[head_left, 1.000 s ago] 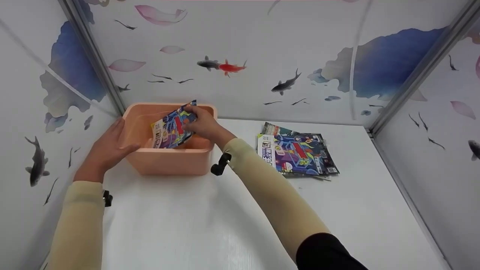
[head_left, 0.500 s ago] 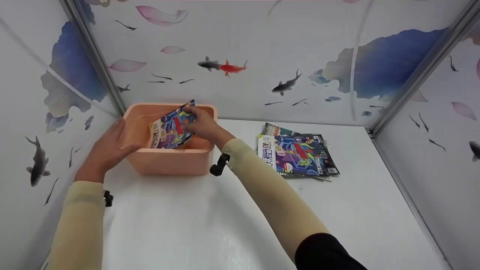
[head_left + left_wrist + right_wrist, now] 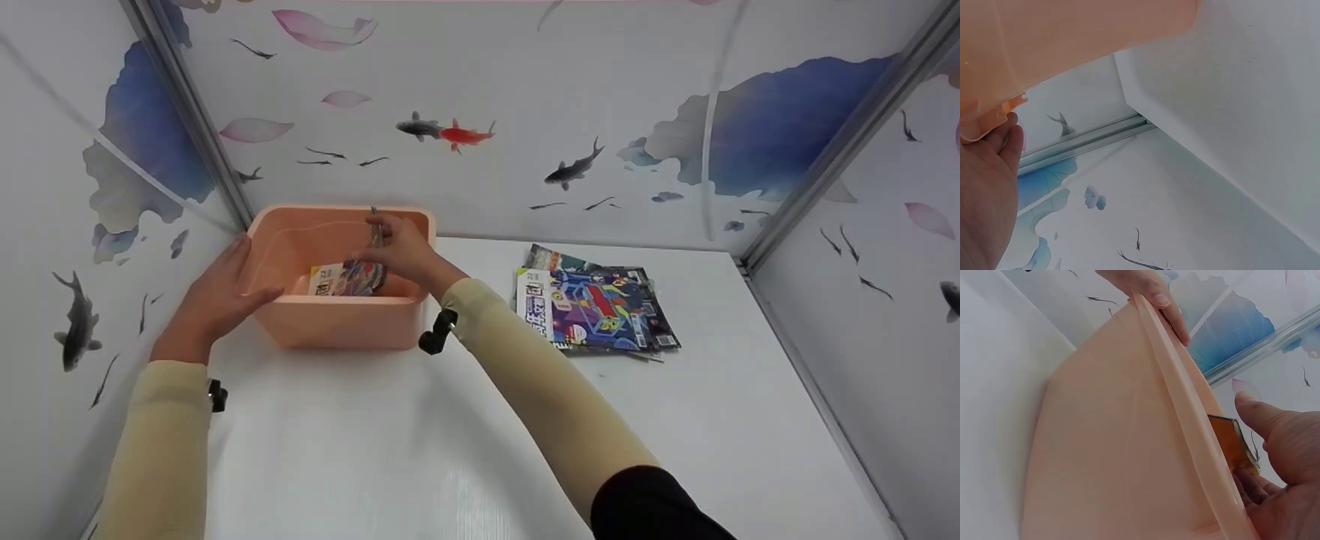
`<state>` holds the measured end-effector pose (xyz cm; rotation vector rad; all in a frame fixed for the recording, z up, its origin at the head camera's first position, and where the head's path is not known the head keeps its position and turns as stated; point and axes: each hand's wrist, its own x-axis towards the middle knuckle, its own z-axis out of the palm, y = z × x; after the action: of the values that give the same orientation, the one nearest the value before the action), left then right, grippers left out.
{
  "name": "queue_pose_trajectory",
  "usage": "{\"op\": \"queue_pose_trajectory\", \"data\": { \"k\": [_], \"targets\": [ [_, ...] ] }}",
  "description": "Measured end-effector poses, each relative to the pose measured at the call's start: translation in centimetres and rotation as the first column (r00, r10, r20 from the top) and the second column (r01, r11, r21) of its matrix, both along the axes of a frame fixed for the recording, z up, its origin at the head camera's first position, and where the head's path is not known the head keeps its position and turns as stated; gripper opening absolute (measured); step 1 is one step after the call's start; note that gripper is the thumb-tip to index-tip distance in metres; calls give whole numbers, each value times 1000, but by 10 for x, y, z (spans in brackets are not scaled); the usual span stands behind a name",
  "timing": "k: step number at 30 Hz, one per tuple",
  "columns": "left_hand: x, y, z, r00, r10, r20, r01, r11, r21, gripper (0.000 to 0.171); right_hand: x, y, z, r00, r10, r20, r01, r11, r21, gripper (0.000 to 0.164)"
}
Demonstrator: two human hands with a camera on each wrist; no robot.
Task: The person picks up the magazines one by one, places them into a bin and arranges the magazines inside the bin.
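A peach plastic bin [image 3: 345, 324] stands at the back left of the white table. My left hand [image 3: 217, 296] grips its front left corner, with the fingers along the left rim and the thumb on the front rim. In the left wrist view, fingertips [image 3: 1012, 140] touch the underside of the rim. My right hand [image 3: 401, 251] reaches over the bin's right side and holds a colourful magazine [image 3: 360, 277] by its right part. That magazine leans inside the bin, partly bent up. The right wrist view shows only a brown corner of it [image 3: 1230, 441], beside the curled fingers.
A loose pile of magazines [image 3: 596, 307] lies on the table right of the bin. White panels [image 3: 495, 82] printed with fish and petals rise behind and on both sides. A metal corner post [image 3: 202, 127] stands close behind the bin's left end.
The magazine has sunk lower into the bin and turned, so less of its cover shows. My right hand has barely moved. The left hand keeps its place on the rim.
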<state>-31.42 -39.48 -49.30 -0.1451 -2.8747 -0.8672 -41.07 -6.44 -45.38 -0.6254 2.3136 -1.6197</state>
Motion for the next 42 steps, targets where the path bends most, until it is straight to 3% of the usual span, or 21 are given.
{"op": "queue_pose_trajectory", "data": {
  "k": [10, 21, 30, 35, 42],
  "targets": [
    [-3, 1, 0, 1000, 5, 18, -5, 1000, 11, 120, 2, 4, 2, 998, -61, -13, 61, 998, 4, 49],
    [-3, 3, 2, 999, 14, 44, -14, 1000, 3, 121, -3, 29, 9, 987, -9, -161, 12, 1000, 16, 36],
    [-4, 1, 0, 1000, 4, 25, -3, 1000, -13, 119, -4, 88, 5, 981, -6, -196, 8, 1000, 9, 36],
    [-3, 1, -1, 999, 16, 40, -16, 1000, -3, 121, 0, 132, -5, 974, -33, -226, 36, 999, 11, 37],
    [-1, 0, -1, 998, 31, 59, -32, 999, 11, 121, 9, 201, -20, 977, -64, -204, 69, 997, 17, 36]
  ]
}}
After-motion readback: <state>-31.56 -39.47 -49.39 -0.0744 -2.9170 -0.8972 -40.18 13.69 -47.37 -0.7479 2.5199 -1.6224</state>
